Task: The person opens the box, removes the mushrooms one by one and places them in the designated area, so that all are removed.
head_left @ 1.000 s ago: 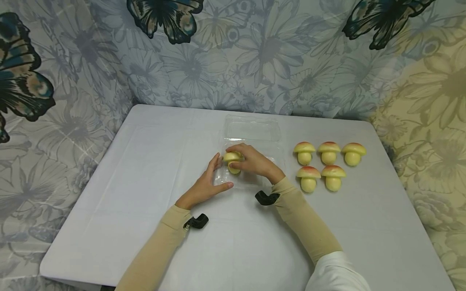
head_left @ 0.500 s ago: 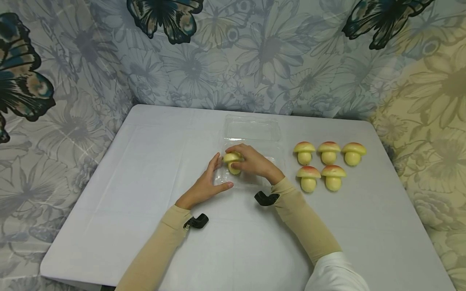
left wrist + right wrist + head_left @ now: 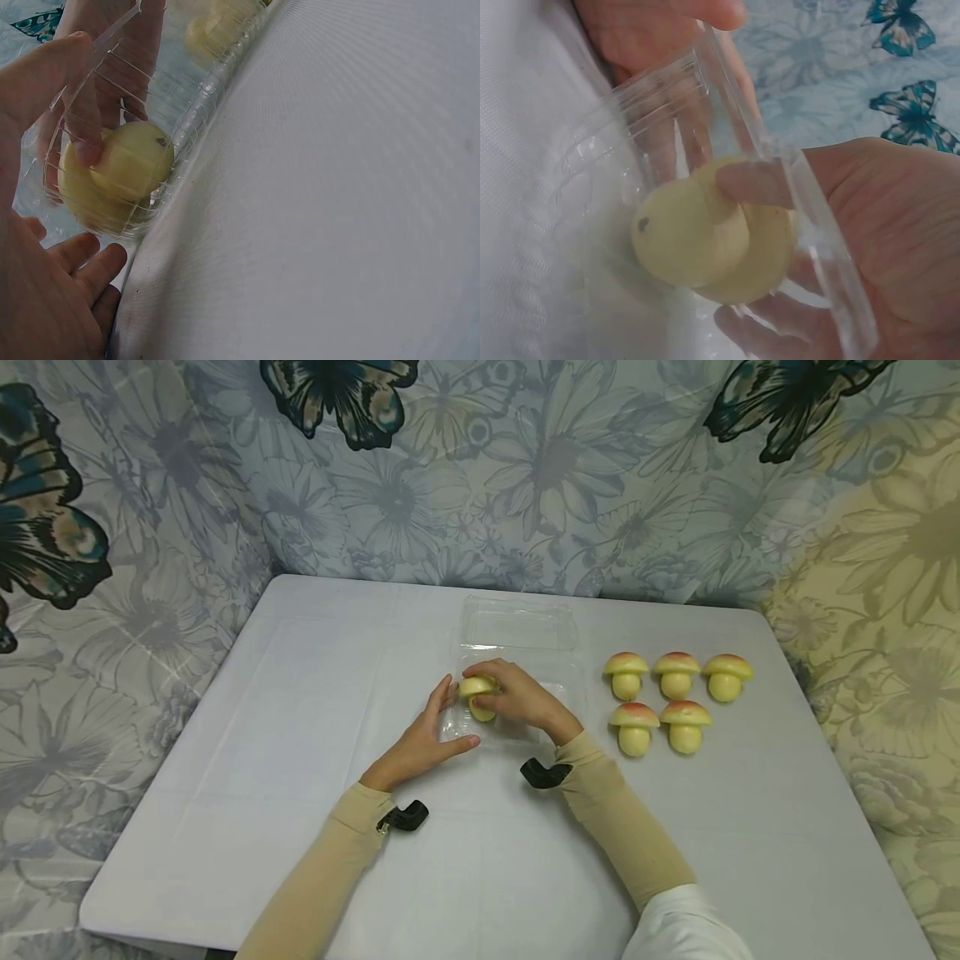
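Note:
In the head view, a yellow toy mushroom [image 3: 476, 686] sits inside the left part of a clear plastic clamshell box [image 3: 519, 625], whose lid lies folded back. My right hand [image 3: 523, 695] holds this mushroom between thumb and fingers. Its rounded stem [image 3: 686, 236] shows through the clear wall in the right wrist view. My left hand [image 3: 420, 745] lies along the box's left side, fingers extended and thumb spread. Seen from the left wrist, the left fingers [image 3: 97, 274] are close to the box wall; whether all of them touch it cannot be told.
Several more toy mushrooms with reddish-yellow caps stand in two rows right of the box, among them a front-left one [image 3: 635, 727] and a back-right one [image 3: 727, 677]. A white cloth covers the table [image 3: 315, 693]. Patterned fabric [image 3: 555, 468] hangs behind it.
My right hand and wrist have shifted very slightly to the left, still holding the mushroom in the box. The left hand stays in practically the same place.

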Available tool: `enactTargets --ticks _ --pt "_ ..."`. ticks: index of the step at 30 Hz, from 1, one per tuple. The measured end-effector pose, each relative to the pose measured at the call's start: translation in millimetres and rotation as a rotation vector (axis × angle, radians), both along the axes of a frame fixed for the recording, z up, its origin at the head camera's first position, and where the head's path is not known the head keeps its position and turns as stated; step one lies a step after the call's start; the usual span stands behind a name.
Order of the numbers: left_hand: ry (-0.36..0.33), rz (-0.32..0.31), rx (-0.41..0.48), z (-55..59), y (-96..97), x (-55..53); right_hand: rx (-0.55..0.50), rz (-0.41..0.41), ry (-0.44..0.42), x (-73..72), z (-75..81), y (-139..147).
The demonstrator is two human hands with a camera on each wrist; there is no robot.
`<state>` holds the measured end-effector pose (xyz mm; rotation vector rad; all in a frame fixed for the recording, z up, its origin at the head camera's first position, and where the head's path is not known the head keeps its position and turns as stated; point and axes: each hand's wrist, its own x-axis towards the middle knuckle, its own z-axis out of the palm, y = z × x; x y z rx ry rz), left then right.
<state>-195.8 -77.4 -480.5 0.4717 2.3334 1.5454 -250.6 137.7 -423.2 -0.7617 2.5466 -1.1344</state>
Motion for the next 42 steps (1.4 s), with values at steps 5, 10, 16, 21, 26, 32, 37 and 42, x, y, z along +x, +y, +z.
enactTargets --ticks 5,10,16,21,26,32,37,42 --pt "-0.003 -0.001 -0.010 -1.0 0.4 0.1 -0.005 -0.015 -0.004 1.4 0.7 -0.4" --pt "0.007 0.000 -0.016 -2.1 -0.7 1.2 -0.005 -0.032 -0.048 2.5 0.6 -0.8" --pt "-0.009 0.009 -0.003 -2.8 -2.3 3.3 0.006 -0.046 -0.102 2.4 -2.7 -2.8" --pt "-0.007 0.011 0.000 -2.3 -1.8 4.2 0.013 -0.047 -0.093 3.5 -2.0 -1.9" --pt "0.004 0.011 -0.003 -2.0 -1.1 4.1 0.005 -0.048 -0.072 4.6 0.7 -0.6" --pt "-0.001 0.008 -0.002 -3.0 0.2 3.4 -0.002 -0.059 -0.071 6.1 3.3 2.0" --pt "-0.009 0.001 -0.003 -2.2 1.1 3.2 -0.005 -0.068 -0.059 5.9 6.3 6.2" --pt "-0.007 0.004 -0.010 0.0 1.8 3.3 -0.002 -0.081 -0.024 4.4 11.1 11.9"
